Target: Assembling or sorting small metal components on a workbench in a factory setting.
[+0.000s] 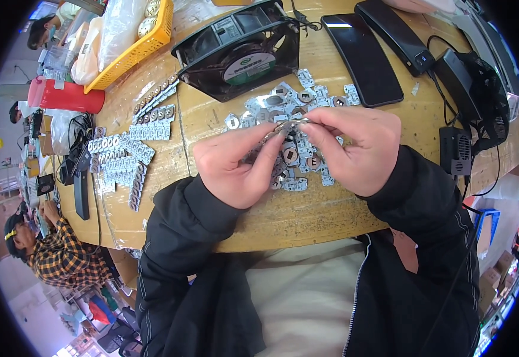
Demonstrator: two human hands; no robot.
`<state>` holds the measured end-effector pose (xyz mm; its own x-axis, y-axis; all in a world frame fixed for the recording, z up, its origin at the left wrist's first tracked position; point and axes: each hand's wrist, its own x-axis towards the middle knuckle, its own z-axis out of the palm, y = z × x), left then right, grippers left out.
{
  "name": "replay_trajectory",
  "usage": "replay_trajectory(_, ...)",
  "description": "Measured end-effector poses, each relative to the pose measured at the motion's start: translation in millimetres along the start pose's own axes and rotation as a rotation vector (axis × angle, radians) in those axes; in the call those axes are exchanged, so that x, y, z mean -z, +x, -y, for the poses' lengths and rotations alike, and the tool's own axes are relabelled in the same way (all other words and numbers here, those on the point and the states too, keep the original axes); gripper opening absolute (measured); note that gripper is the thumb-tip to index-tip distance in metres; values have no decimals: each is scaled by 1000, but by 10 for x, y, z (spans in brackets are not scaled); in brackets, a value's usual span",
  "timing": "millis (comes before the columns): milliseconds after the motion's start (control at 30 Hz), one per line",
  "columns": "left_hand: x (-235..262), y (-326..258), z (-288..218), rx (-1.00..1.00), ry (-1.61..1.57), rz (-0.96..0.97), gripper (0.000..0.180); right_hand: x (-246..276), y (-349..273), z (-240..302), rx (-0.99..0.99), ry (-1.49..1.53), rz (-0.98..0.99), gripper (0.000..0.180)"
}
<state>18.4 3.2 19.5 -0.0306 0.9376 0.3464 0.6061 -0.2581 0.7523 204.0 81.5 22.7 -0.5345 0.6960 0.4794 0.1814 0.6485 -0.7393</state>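
My left hand (233, 163) and my right hand (360, 149) meet over the middle of the table. Both pinch one small circuit board (290, 124) with a shiny metal part between thumbs and fingertips; the fingers hide most of it. Beneath and around my fingertips lies a loose pile of small white circuit boards (313, 160), several carrying round silver discs. More such boards (130, 149) stand to the left in overlapping rows.
A black cooling fan (236, 56) stands behind the pile. A dark phone (363, 62), a black power bank (393, 35) and cables lie at right. Far left are a yellow basket (134, 56) and a red container (72, 95). Another person (63, 256) sits beyond the table's left edge.
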Motion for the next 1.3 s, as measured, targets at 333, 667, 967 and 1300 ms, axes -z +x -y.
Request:
replay_trajectory(333, 6, 59, 144, -384, 188, -77, 25, 14, 128, -203, -628, 711, 183, 15)
replay_trajectory(667, 1, 50, 117, -349, 206, -81, 25, 16, 151, -216, -667, 728, 223, 17)
replay_trajectory(967, 8, 59, 131, -376, 202, -50, 24, 27, 139, -199, -663, 727, 201, 15)
replay_trajectory(1300, 28, 63, 126, -171, 83, -97, 21, 74, 166, -247, -537, 629, 264, 18)
